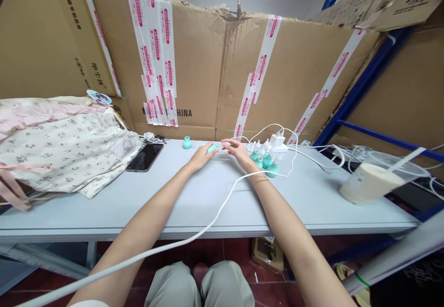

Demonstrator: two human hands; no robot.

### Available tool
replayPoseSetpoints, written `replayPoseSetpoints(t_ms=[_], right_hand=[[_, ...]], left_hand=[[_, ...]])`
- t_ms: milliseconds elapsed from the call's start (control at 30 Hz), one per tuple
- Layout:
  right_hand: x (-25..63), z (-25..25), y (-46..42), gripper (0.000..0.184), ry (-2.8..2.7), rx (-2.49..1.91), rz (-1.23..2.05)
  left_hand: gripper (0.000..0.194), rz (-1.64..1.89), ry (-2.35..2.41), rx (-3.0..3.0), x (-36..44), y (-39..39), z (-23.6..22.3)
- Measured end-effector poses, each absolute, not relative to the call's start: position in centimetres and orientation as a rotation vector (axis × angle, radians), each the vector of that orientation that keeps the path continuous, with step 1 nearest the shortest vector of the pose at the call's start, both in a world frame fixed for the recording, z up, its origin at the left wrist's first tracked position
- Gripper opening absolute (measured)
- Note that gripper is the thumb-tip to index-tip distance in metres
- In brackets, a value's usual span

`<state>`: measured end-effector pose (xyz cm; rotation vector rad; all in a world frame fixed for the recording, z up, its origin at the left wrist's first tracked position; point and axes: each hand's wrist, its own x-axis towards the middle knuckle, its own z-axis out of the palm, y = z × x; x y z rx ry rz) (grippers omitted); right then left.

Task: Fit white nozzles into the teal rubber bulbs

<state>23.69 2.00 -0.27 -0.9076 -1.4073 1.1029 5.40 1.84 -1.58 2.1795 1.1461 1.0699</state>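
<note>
My left hand [201, 156] is closed around a small teal squeeze bulb [212, 148], held on its side just above the table. A clear tip [219, 145] points right from the bulb, and my right hand [237, 150] has its fingers pinched at that tip. Whether the tip is fully seated on the bulb I cannot tell. Left of my hands a teal bulb without a tip [187, 142] stands upright. Beside my right wrist several teal bulbs with clear pointed tips [268, 160] stand in a cluster, partly behind a white cable.
A white cable [222, 210] runs across the foreground to a white charger plug [277, 140]. At left lie a phone [144, 157] and a floral cloth bag [62, 145]. A plastic cup with a beige drink [373, 184] stands at right. Cardboard [197, 66] walls the table's back.
</note>
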Motion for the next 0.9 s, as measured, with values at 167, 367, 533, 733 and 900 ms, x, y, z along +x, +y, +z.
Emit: replayPoseSetpoints(t_ms=[167, 367, 533, 733, 900], right_hand=[[23.6, 0.0, 1.8, 0.032, -1.466, -0.95, 1.083], [23.9, 0.5, 1.6, 0.035, -1.538, -0.943, 1.054], [24.1, 0.5, 1.8, 0.042, -1.621, -0.983, 1.032], [23.9, 0.4, 1.7, 0.04, -1.793, -1.008, 0.895], [23.9, 0.7, 1.4, 0.037, -1.888, -1.035, 0.809]], left_hand=[[0.038, 1.056, 1.33, 2.407, 5.3, 1.3, -1.1], [0.036, 1.031, 1.382, 2.581, 5.5, 0.5, -0.3], [0.035, 0.878, 1.46, 2.675, 5.4, 0.0, 0.0], [0.034, 0.726, 1.576, 2.724, 5.6, -0.6, 0.1], [0.034, 0.648, 1.636, 2.736, 5.9, -0.8, 0.1]])
